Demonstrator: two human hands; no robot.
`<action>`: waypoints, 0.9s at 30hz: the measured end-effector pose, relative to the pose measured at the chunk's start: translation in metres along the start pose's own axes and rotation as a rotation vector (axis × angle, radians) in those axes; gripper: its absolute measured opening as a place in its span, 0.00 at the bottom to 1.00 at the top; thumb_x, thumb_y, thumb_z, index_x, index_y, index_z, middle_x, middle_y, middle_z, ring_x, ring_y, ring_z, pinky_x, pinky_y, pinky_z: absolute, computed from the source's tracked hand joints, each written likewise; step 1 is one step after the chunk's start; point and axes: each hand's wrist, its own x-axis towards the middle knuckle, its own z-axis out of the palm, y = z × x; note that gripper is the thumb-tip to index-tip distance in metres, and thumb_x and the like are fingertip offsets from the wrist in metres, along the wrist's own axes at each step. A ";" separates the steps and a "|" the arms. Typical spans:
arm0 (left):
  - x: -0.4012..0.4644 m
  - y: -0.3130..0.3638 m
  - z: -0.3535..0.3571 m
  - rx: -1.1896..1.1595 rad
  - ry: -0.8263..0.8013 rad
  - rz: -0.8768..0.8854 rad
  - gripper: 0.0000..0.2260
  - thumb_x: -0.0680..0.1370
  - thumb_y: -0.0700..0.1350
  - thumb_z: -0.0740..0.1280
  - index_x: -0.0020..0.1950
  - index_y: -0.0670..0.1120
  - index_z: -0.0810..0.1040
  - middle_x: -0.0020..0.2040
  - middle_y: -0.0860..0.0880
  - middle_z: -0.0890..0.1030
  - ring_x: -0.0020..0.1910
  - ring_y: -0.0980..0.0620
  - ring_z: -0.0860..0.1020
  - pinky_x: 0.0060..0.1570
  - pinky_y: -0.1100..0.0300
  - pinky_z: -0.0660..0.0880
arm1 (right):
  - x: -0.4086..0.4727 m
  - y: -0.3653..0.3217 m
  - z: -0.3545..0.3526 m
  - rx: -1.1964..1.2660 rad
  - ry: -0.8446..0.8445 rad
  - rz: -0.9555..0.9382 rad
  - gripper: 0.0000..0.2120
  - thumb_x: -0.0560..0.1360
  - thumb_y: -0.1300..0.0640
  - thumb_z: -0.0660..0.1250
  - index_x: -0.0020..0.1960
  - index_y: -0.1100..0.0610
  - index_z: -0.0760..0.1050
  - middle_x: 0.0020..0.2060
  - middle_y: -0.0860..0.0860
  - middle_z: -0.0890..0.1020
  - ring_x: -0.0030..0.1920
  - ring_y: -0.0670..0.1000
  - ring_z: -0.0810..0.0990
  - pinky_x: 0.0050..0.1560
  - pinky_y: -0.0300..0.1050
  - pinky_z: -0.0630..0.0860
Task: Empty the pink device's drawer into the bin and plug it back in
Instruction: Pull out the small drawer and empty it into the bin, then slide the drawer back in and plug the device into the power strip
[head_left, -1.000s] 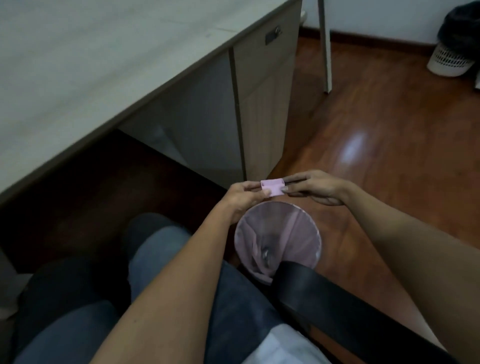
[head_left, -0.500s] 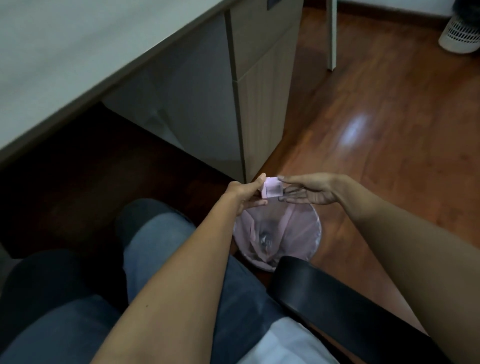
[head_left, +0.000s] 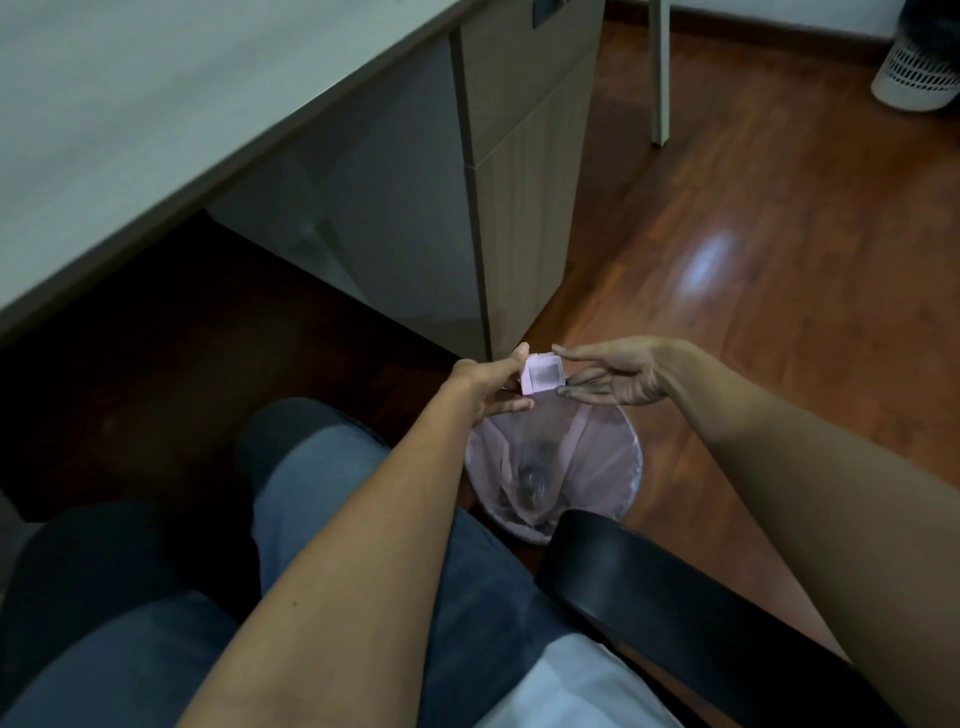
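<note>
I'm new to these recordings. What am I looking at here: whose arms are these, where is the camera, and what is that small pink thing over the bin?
There is no machine here. A seated person wears a camera on the head, so the single view looks down over their own arms and lap.

The left hand pinches a small pink box, open side towards the camera, with something grey inside. It is probably the device's drawer. The right hand is open, its fingertips at the box's right edge; whether they touch it I cannot tell.

Just below stands a round bin with a pink liner, on the wooden floor. The black bar at lower right is probably the chair's armrest. The desk fills the upper left, and a white basket stands in the far corner.
</note>
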 end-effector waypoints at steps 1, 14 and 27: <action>-0.002 0.001 -0.002 0.006 -0.014 0.015 0.31 0.71 0.52 0.79 0.65 0.33 0.77 0.58 0.37 0.84 0.41 0.46 0.88 0.38 0.57 0.85 | -0.003 -0.002 0.001 0.012 -0.026 0.007 0.16 0.78 0.55 0.69 0.63 0.60 0.78 0.69 0.61 0.78 0.68 0.59 0.78 0.45 0.46 0.85; -0.037 0.041 -0.029 0.215 -0.149 0.412 0.34 0.60 0.45 0.84 0.65 0.42 0.82 0.60 0.45 0.85 0.62 0.46 0.82 0.67 0.50 0.76 | -0.058 -0.050 0.016 -0.026 -0.005 -0.302 0.20 0.76 0.70 0.67 0.67 0.59 0.77 0.66 0.61 0.79 0.60 0.56 0.81 0.43 0.38 0.84; -0.131 0.156 -0.045 0.383 -0.056 0.876 0.26 0.69 0.35 0.79 0.65 0.36 0.79 0.59 0.41 0.85 0.57 0.47 0.84 0.57 0.59 0.81 | -0.156 -0.167 0.048 -0.056 -0.098 -0.700 0.27 0.69 0.80 0.69 0.66 0.66 0.76 0.58 0.60 0.84 0.53 0.51 0.86 0.51 0.38 0.82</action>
